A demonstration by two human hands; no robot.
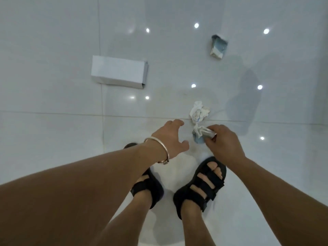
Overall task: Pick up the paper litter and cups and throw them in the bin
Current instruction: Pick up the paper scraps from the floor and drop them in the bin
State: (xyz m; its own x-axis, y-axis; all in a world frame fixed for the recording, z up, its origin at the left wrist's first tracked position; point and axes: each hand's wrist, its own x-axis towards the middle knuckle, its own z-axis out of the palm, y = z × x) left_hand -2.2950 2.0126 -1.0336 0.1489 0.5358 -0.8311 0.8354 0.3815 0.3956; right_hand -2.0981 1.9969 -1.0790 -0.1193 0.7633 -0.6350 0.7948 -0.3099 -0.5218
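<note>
Right hand pinches a crumpled paper scrap near the tiled floor ahead of the sandals, left hand beside it, fingers spread, holding nothing; a second paper wad lies just beyond, white box farther left.

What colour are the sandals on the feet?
Black. The sandals show best in the head view, which is the only one.
</note>
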